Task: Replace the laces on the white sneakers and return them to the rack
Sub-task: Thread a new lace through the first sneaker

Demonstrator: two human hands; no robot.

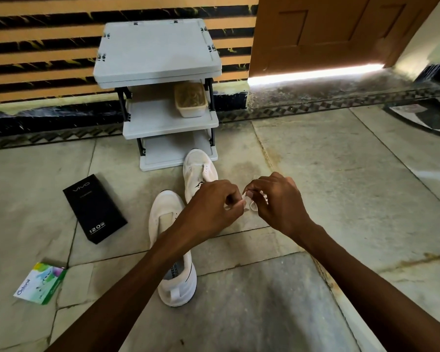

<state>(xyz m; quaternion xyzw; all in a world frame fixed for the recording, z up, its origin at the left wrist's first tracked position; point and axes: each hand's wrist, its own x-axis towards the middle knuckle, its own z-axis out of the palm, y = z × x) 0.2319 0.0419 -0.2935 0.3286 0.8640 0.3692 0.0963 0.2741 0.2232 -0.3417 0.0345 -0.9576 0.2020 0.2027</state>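
On the rack's (158, 47) middle shelf, at its 3 o'clock end, stands a tub (191, 100) of brownish stuff I cannot make out. A black box (94, 208) lies closed on the floor (341, 174) at 9 o'clock from the near sneaker (160, 212), and a green box (40, 283), also closed, lies at 8 o'clock.

The near sneaker lies with its long axis from 6 to 12 o'clock, toe towards the rack. The far sneaker (198, 168) sits at 1 o'clock from it, its toe at 12 against the rack's bottom shelf and its heel hidden under the left grip (215, 201).

Both grips hover above the floor, at 3 o'clock from the far sneaker. The left grip and the right grip (277, 199), fingers curled, each pinch the white lace (251, 205) bunched between them.
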